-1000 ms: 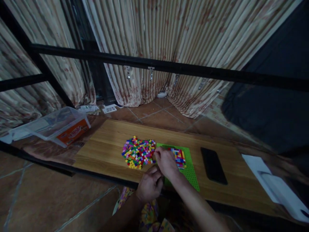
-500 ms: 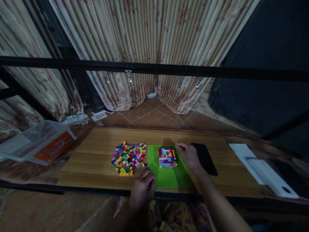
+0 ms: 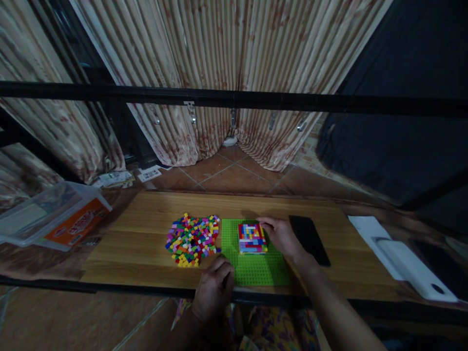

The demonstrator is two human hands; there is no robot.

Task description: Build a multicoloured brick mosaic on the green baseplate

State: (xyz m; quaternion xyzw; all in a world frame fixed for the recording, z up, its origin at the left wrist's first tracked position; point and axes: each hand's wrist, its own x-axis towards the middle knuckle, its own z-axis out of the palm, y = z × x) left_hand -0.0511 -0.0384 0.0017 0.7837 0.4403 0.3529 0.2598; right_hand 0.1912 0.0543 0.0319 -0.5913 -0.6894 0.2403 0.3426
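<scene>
A square block structure (image 3: 252, 239) built of many-coloured toy bricks stands on the green studded baseplate (image 3: 256, 277). My right hand (image 3: 281, 236) reaches in from the right, thumb and fingers pinched at the structure's far right corner. Whatever the pinch holds is too small to make out. My left hand (image 3: 215, 282) is curled closed by the table's front edge, at the baseplate's near left corner; its fingers hide anything inside. Just beyond it lies a loose pile of small coloured bricks (image 3: 193, 240).
On the wooden table (image 3: 124, 243), a black flat tablet-like object (image 3: 310, 241) lies right of the baseplate. A clear plastic bin (image 3: 58, 214) with an orange label sits at the left. A white device (image 3: 417, 270) lies at the far right. A dark bar (image 3: 234, 97) crosses beyond the table.
My right hand has moved left, from beside the structure to its far right corner. The left hand stays curled in nearly the same place. The camera view has shifted slightly.
</scene>
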